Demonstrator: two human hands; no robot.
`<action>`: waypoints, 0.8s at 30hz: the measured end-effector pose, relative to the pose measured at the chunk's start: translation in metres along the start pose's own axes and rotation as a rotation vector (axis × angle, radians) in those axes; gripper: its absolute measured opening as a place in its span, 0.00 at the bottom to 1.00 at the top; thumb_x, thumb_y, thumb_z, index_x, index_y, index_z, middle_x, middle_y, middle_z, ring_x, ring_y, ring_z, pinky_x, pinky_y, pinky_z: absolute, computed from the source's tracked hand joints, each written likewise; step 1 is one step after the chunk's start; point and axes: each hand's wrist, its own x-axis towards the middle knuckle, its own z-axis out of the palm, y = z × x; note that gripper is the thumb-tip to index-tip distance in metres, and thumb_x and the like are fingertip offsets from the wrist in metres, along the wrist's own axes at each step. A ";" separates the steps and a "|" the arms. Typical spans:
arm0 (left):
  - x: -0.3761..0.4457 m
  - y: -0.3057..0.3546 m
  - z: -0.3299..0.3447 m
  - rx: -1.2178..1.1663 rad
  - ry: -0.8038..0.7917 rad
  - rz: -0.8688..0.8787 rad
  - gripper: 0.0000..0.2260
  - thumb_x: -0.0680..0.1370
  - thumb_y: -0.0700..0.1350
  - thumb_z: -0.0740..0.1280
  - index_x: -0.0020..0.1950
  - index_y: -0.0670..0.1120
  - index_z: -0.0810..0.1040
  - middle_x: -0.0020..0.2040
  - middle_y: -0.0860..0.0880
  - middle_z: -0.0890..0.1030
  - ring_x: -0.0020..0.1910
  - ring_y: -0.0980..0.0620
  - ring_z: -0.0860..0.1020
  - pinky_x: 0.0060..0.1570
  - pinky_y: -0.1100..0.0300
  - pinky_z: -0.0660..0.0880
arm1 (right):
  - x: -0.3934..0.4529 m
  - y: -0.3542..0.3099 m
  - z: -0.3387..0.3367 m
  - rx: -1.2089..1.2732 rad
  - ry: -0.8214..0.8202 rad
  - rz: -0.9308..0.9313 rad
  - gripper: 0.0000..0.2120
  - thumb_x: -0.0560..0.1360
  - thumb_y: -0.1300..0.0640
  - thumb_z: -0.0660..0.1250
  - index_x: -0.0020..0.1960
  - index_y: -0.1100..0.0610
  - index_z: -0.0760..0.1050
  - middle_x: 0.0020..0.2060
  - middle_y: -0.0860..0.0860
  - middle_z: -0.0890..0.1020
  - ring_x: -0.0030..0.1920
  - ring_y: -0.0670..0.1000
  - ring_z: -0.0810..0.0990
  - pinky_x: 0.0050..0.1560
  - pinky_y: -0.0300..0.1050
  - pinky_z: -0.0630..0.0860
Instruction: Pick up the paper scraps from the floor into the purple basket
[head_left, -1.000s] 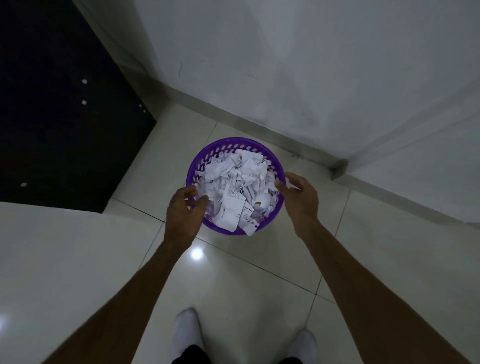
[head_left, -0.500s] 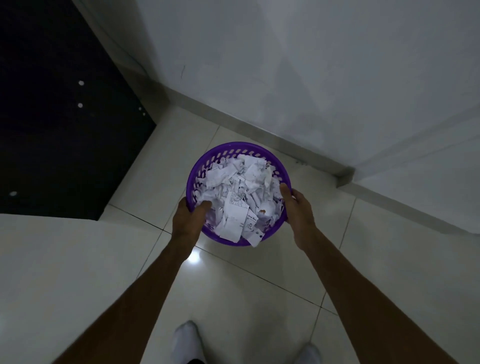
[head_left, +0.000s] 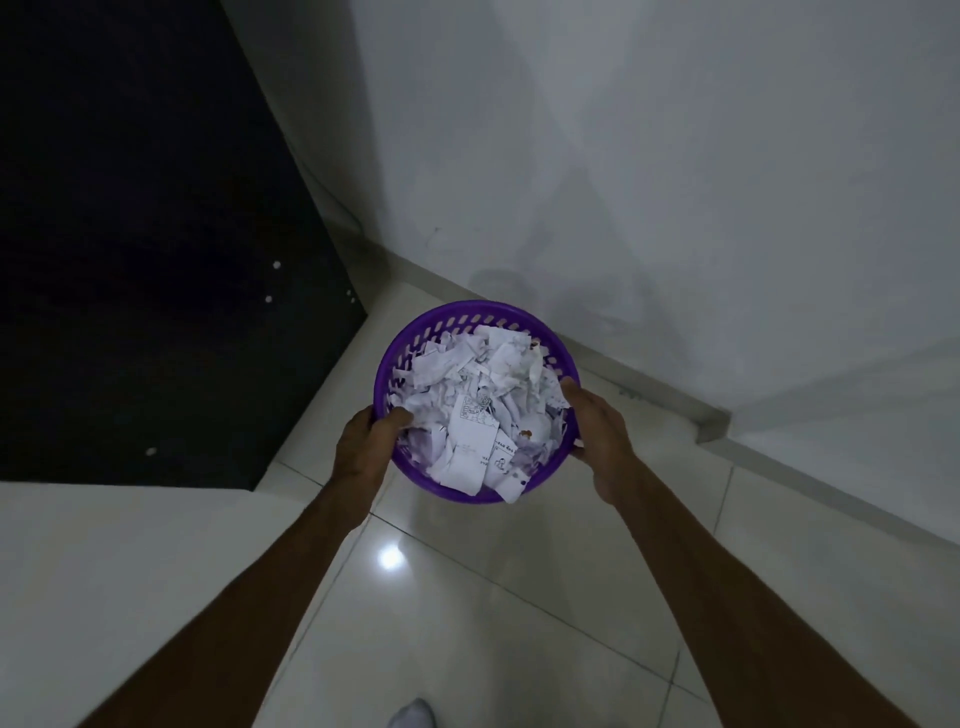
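You've got both hands, left (head_left: 363, 441) & right (head_left: 597, 423), gripping the rim of the round purple plastic basket (head_left: 457, 317), full of white paper scraps (head_left: 470, 410) (no strays visible on floor). Pickup looks done; next, carry it level.

1. The purple basket (head_left: 470, 319) is held between 2 bare hands above a glossy pale tiled floor (head_left: 519, 597).
2. The left hand (head_left: 363, 441) grips the near-left rim, with its thumb hooked over the edge into the basket.
3. The right hand (head_left: 597, 431) grips the right rim, its thumb over the edge and its fingers curled round the outside wall.
4. White paper scraps (head_left: 478, 405) fill the basket to the rim; some carry printed marks, and 1 strip hangs over the near edge.
5. A white wall (head_left: 675, 182) with a skirting strip stands behind the basket.
6. A black panel (head_left: 130, 234) fills the upper left.
7. A white-socked foot (head_left: 413, 714) shows at the bottom edge.
8. 1 bright light spot reflects on the tile between the forearms.
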 end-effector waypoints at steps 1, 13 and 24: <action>0.006 0.005 -0.004 0.017 -0.009 0.018 0.15 0.76 0.45 0.70 0.62 0.49 0.77 0.55 0.47 0.82 0.54 0.47 0.80 0.58 0.50 0.77 | 0.004 -0.005 0.007 0.006 -0.005 -0.006 0.09 0.78 0.47 0.67 0.51 0.52 0.78 0.45 0.49 0.84 0.42 0.48 0.83 0.36 0.41 0.77; 0.096 0.019 -0.031 -0.061 0.115 0.009 0.11 0.78 0.41 0.66 0.60 0.44 0.77 0.51 0.45 0.81 0.49 0.47 0.80 0.48 0.58 0.76 | 0.097 -0.016 0.084 -0.037 -0.116 0.002 0.05 0.78 0.50 0.68 0.46 0.50 0.76 0.45 0.52 0.84 0.43 0.51 0.82 0.45 0.46 0.79; 0.118 0.015 -0.033 -0.122 0.164 -0.023 0.16 0.77 0.41 0.67 0.65 0.46 0.74 0.55 0.45 0.78 0.44 0.53 0.76 0.49 0.56 0.72 | 0.130 -0.014 0.098 -0.119 -0.137 -0.035 0.04 0.78 0.54 0.68 0.45 0.46 0.76 0.45 0.49 0.84 0.42 0.48 0.83 0.38 0.42 0.79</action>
